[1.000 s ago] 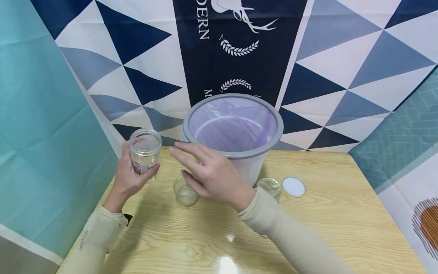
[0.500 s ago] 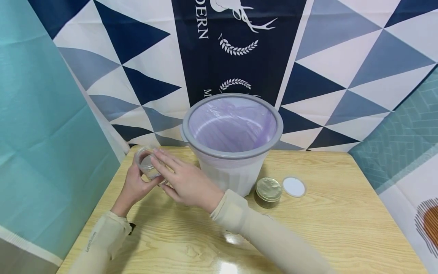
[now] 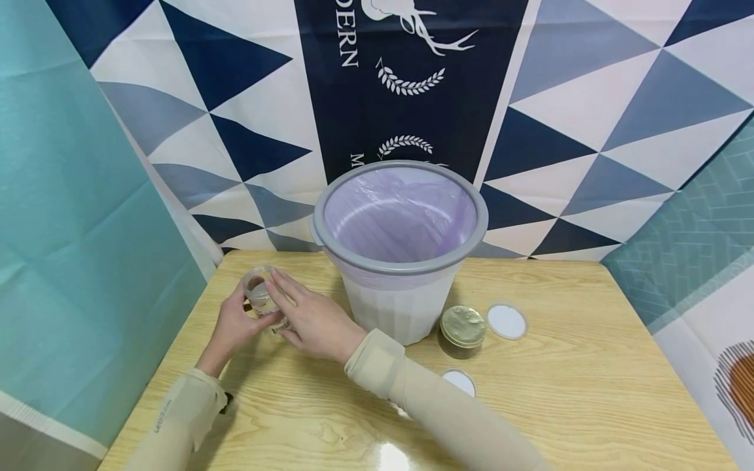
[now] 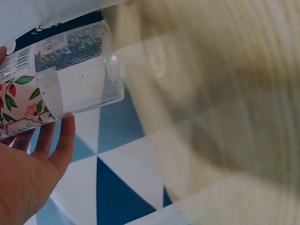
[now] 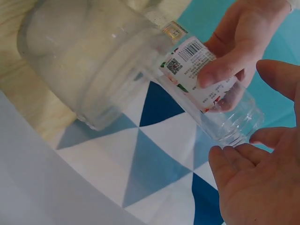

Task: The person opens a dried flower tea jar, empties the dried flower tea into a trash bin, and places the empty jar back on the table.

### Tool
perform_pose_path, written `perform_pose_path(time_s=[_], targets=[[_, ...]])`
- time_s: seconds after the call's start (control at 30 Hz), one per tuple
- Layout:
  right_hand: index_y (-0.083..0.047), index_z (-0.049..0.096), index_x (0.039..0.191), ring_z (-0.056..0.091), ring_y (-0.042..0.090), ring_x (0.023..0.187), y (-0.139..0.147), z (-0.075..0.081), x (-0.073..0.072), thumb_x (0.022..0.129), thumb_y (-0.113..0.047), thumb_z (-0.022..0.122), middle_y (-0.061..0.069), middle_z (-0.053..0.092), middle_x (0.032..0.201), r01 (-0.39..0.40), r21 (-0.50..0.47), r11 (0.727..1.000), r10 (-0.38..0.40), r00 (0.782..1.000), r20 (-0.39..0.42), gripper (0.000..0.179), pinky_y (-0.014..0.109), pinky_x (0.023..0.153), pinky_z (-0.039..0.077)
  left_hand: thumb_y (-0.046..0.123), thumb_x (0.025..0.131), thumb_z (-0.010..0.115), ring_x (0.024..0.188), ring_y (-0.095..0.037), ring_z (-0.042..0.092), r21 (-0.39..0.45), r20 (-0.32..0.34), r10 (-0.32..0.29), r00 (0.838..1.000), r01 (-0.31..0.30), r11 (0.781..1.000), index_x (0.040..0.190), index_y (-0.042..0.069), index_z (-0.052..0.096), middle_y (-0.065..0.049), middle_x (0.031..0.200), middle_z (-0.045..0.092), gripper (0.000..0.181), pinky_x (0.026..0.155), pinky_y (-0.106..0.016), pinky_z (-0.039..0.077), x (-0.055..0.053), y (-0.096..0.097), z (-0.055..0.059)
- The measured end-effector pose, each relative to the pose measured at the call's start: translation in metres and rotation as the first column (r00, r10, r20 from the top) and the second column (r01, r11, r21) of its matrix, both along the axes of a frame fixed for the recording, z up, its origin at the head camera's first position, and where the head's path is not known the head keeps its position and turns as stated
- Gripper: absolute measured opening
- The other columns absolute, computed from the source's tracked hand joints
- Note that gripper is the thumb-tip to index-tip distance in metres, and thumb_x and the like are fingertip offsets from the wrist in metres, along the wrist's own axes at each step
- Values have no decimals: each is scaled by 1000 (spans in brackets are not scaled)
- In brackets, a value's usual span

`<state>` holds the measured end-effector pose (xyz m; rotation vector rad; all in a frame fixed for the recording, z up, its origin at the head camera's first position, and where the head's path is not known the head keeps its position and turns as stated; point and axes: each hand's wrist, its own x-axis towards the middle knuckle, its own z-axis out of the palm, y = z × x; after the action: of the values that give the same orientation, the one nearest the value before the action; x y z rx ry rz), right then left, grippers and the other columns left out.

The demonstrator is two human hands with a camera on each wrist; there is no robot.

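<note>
Clear jar, cut off in left wrist view, left fingers curled round it, right fingers extended.

I face a pale wood-grain desk. Past its far edge I see a backdrop of blue, navy and white triangles; beside the left edge, a turquoise cloth. Bright glare shines near the edge closest to me.

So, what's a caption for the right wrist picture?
Left hand gripping a clear, cylindrical plastic jar, right hand at one end.
</note>
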<state>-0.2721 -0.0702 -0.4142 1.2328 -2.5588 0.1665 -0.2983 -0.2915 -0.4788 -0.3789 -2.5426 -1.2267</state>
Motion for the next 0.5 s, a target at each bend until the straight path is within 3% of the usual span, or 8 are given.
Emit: perform_pose_path(time_s=[0.27,0.5], targets=[[-5,28,163,29,20,157,-3,-16,-4,97,-40,71,13,22,172,14,51,999,-14,1000,9,85,27,117,42,14,83,87,127,-44,57,51,79,-32,996,28,998,147,6,44,-23,140,55,78,97,-67,53,-2,0,-19],[-4,28,163,29,21,157,-7,-21,-8,97,-39,71,14,22,172,1,51,999,0,1000,-9,85,27,119,39,14,84,87,133,-45,53,103,126,-53,991,40,994,152,9,39,-22,147,50,83,101,-64,52,-4,-2,-23]])
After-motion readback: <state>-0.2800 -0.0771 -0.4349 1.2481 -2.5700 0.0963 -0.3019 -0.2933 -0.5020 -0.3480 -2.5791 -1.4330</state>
